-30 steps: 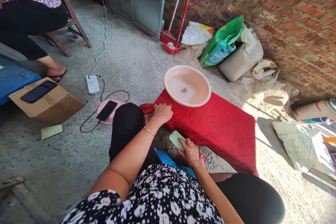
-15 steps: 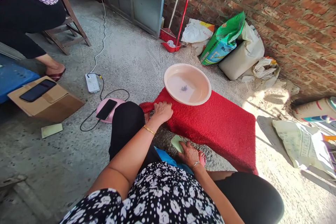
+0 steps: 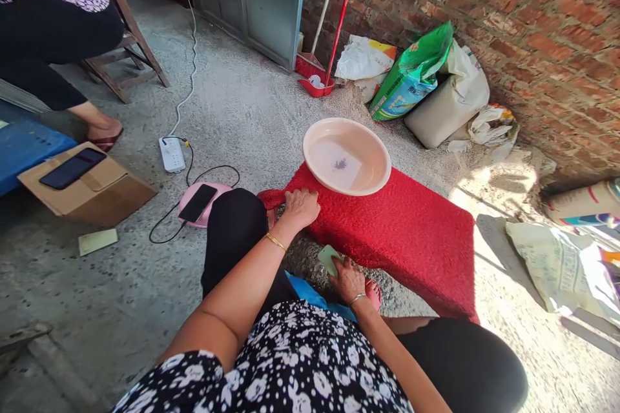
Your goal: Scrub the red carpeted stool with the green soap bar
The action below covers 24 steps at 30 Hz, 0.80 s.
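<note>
Since the earlier frame, the pale green phone [image 3: 328,259] has shifted slightly rightward. Below centre, the right hand [image 3: 349,281] grasps its near end; probably light, stiff and slippery, it is best held by its long edges. The left hand [image 3: 302,208] lies on the red cloth [image 3: 411,226], its grip unclear. Above centre: the basin [image 3: 375,168] apparently holds water.

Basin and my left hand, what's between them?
In the head view, a narrow stretch of red cloth lies between the basin and your left hand; nothing else shows there.
</note>
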### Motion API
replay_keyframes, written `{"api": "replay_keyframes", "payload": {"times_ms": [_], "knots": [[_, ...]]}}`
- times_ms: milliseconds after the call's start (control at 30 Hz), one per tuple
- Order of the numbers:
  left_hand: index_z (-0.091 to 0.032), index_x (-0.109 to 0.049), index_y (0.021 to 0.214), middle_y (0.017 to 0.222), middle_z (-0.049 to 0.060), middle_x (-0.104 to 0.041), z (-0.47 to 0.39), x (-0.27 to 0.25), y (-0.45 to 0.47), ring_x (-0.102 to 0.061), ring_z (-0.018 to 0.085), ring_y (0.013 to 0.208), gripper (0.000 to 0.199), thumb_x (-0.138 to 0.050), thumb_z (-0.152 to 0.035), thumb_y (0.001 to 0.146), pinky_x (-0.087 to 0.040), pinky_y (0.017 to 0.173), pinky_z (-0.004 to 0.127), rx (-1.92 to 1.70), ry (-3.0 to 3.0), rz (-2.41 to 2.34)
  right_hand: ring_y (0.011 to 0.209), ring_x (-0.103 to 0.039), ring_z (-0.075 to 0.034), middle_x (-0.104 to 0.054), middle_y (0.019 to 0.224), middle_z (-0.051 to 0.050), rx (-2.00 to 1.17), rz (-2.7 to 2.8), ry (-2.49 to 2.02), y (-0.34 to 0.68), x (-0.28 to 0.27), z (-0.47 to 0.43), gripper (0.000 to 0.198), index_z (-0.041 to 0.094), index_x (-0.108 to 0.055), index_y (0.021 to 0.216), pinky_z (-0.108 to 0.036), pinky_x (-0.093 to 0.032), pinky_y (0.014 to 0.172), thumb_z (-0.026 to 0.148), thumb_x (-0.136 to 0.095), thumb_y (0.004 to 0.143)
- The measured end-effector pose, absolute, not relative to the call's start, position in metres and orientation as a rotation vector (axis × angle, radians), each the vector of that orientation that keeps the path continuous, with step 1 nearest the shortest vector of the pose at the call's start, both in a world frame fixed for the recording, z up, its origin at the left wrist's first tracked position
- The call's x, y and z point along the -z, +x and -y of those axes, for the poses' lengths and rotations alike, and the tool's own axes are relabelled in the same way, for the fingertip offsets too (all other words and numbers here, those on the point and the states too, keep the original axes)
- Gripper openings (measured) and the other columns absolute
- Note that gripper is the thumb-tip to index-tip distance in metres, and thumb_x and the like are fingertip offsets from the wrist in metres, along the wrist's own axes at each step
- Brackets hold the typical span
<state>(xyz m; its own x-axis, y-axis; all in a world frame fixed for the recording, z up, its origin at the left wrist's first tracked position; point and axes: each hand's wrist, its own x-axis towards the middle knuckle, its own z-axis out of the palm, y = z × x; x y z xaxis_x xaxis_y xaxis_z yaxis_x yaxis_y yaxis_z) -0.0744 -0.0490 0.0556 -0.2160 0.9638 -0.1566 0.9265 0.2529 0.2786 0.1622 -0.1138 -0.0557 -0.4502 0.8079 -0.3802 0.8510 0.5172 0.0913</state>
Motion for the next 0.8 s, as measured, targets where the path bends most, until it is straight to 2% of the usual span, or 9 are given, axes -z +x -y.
{"api": "replay_keyframes", "payload": {"times_ms": [200,300,467,567,700,800], "knots": [[-0.016,-0.061,0.107,0.107,0.014,-0.062,0.050,-0.057,-0.074,-0.055,0.029,0.103,0.032,-0.038,-0.024,0.086,-0.036,0.087,0.045,-0.189,1.738,-2.239,0.090,-0.055,-0.022,-0.049,0.112,-0.009,0.134,-2.625,1.309,0.151,0.039,0.111,0.053,0.030,-0.039,0.141,-0.029,-0.045,0.078,0.044,-0.054,0.092],[-0.017,-0.062,0.105,0.107,0.014,-0.062,0.050,-0.058,-0.074,-0.055,0.028,0.102,0.031,-0.038,-0.024,0.086,-0.037,0.086,0.045,-0.176,1.739,-2.245,0.089,-0.056,-0.023,-0.050,0.110,-0.010,0.056,-2.583,1.341,0.143,0.041,0.103,0.054,0.031,-0.038,0.142,-0.030,-0.046,0.076,0.041,-0.054,0.092],[-0.017,-0.062,0.104,0.104,0.014,-0.062,0.050,-0.055,-0.074,-0.056,0.028,0.100,0.030,-0.040,-0.024,0.086,-0.037,0.085,0.044,-0.192,1.755,-2.245,0.082,-0.061,-0.021,-0.052,0.113,-0.012,0.183,-2.303,1.330,0.155,0.066,0.108,0.047,0.027,-0.050,0.132,-0.028,-0.047,0.067,0.029,-0.060,0.086],[-0.017,-0.062,0.104,0.104,0.014,-0.062,0.050,-0.055,-0.074,-0.056,0.028,0.099,0.030,-0.040,-0.023,0.085,-0.037,0.085,0.044,-0.204,1.759,-2.236,0.082,-0.061,-0.021,-0.052,0.114,-0.012,0.219,-2.297,1.282,0.161,0.064,0.114,0.042,0.026,-0.055,0.126,-0.028,-0.047,0.068,0.033,-0.063,0.085],[-0.016,-0.062,0.105,0.105,0.014,-0.061,0.050,-0.054,-0.074,-0.056,0.028,0.099,0.030,-0.039,-0.024,0.086,-0.037,0.085,0.044,-0.210,1.762,-2.240,0.088,-0.058,-0.021,-0.049,0.114,-0.010,0.143,-2.528,1.268,0.144,0.043,0.112,0.050,0.029,-0.045,0.137,-0.029,-0.046,0.073,0.045,-0.057,0.090],[-0.016,-0.062,0.105,0.105,0.014,-0.061,0.050,-0.054,-0.074,-0.056,0.029,0.100,0.030,-0.039,-0.024,0.086,-0.037,0.085,0.044,-0.213,1.760,-2.241,0.087,-0.058,-0.022,-0.049,0.110,-0.010,0.065,-2.553,1.343,0.132,0.039,0.105,0.053,0.029,-0.038,0.142,-0.029,-0.046,0.072,0.047,-0.051,0.093]]}}
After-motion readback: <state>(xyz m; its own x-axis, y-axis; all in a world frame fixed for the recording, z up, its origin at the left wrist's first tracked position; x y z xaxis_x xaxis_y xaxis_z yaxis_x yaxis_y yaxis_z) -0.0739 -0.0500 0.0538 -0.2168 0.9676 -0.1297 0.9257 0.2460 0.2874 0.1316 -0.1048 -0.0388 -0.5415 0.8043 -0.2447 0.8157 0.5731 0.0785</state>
